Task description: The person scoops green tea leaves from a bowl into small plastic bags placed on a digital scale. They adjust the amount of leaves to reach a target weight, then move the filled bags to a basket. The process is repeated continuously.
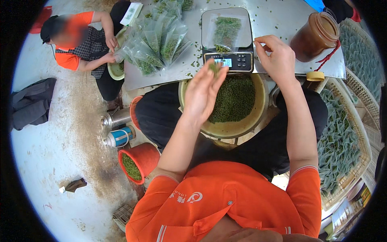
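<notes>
Leaves pinched in the left hand sat just near of the scale, bowl below; right hand, half-curled and empty, hovered beside the scale's right edge.

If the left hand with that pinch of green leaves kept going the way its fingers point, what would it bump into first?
Most likely the digital scale. The left hand points up and away over the basin of green leaves, its fingertips near the scale's front panel. Its height above the scale is unclear.

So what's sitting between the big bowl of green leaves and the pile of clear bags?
In the head view, the left hand rises between the bowl and bags, above bare metal table strewn with loose leaves.
</notes>
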Available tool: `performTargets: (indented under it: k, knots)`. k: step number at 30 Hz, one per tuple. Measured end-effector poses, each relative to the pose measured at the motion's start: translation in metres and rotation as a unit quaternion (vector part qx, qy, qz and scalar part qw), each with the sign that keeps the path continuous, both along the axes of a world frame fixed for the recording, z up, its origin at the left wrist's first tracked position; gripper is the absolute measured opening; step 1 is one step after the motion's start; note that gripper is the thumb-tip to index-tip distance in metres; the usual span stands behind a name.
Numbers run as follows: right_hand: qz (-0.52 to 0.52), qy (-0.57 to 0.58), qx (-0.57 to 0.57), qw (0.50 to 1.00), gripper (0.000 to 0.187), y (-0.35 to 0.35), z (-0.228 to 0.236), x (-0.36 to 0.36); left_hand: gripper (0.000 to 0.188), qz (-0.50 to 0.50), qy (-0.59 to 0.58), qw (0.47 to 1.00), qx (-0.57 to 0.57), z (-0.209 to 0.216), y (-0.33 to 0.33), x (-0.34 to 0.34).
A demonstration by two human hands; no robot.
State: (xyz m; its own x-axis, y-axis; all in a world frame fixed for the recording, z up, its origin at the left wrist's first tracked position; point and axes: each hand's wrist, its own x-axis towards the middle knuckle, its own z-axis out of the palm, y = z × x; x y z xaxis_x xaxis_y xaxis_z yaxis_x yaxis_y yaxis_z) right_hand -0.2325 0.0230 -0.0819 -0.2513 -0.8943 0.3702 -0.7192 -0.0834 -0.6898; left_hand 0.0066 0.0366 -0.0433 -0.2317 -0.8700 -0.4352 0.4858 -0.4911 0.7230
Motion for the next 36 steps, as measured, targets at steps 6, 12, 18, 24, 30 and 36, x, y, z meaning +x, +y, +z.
performTargets:
  k: [6, 12, 18, 24, 30, 36]
  knots:
    - [-0.007, 0.021, -0.026, 0.999, 0.011, -0.001, -0.006, -0.004, 0.042, 0.002, -0.031, 0.999, -0.030, 0.000, -0.008, -0.005]
    - [0.004, 0.001, -0.024, 1.000, 0.011, 0.002, 0.001, -0.002, 0.034, -0.187, -0.273, 0.929, -0.164, -0.030, 0.025, 0.022]
    - [0.005, -0.007, -0.036, 0.999, 0.013, 0.002, -0.001, 0.003, 0.036, -0.131, -0.397, 0.852, -0.315, -0.018, 0.024, 0.023]
    - [0.083, 0.173, -0.154, 0.969, 0.023, -0.009, -0.004, 0.032, 0.051, -0.157, -0.403, 0.834, -0.343, -0.023, -0.007, 0.004]
    - [0.164, -0.133, -0.095, 0.973, 0.013, 0.002, 0.004, 0.063, 0.050, -0.149, -0.531, 0.646, -0.528, -0.027, -0.063, -0.006]
    - [0.055, -0.054, -0.154, 0.985, 0.044, 0.008, 0.015, 0.074, 0.037, -0.254, -0.601, 0.554, -0.516, 0.053, -0.055, -0.007]
